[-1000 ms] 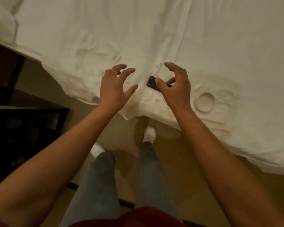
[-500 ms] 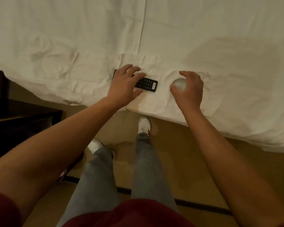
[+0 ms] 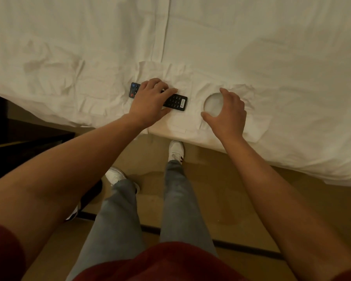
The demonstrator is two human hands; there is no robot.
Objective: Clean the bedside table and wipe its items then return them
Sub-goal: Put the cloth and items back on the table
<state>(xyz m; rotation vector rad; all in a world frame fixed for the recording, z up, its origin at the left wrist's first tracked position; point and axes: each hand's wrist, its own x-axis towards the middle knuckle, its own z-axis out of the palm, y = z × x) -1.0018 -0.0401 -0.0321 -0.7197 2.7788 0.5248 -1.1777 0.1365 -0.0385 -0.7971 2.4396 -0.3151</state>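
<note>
White, creased bedding [image 3: 251, 47] covered the bed and filled the upper part of the view, its edge running from the left down toward the lower right, with a seam running up it above the hands. Below the edge lay a tan floor [image 3: 221, 189] with a dark strip crossing it near the person's legs. At the left stood a dark counter [image 3: 24, 138], low beside the bed, its top too dim to make out. Two things lay on the bedding near its edge: one black remote [image 3: 175, 102] and one round white dish [image 3: 212, 104], just beside each other but apart. The dish sat sunk into the sheet; whether anything was in it could not be told. The remote lay roughly along the bed edge, its coloured buttons showing at the left end and a white label at the right. The left hand [image 3: 150, 102] rested across the middle of the remote, fingers curved over the far side and thumb at the near side, gripping it. The right hand [image 3: 229, 112] was spread and relaxed around the dish, thumb at its near rim and fingers arched over its right side, not clearly closed on it. Two white shoes [image 3: 176, 149], grey trousers and red sleeves showed below.
</note>
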